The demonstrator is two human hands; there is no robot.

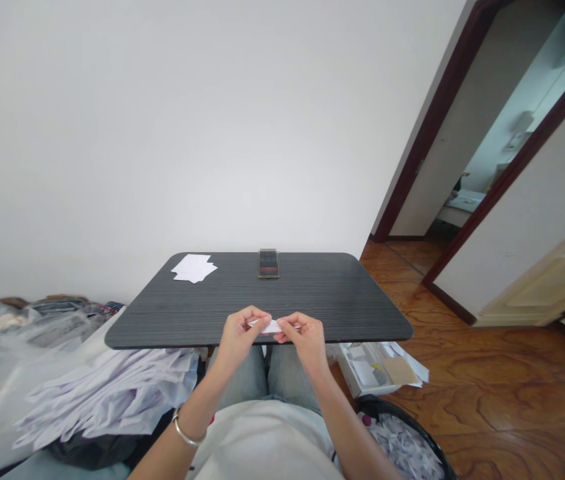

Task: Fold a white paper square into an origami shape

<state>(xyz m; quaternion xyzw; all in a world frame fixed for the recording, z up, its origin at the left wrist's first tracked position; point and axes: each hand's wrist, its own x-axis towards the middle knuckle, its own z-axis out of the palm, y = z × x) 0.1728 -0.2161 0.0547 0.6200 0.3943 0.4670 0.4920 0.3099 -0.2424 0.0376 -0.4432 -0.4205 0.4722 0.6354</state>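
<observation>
The left hand [236, 339] and right hand [303, 340] grip a small white paper strip [271, 327] between thumbs and fingertips, pinching evenly from both ends at six o'clock, just over the near edge of a dark wood-grain table [342, 300].

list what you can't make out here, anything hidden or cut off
Head view, paper strip: its ends are hidden by the left hand and right hand.
Head view, phone: screen too blurred to read.
Head view, black bin: cut off by the bottom edge.
Head view, white sheets: too small to show any marking.
</observation>
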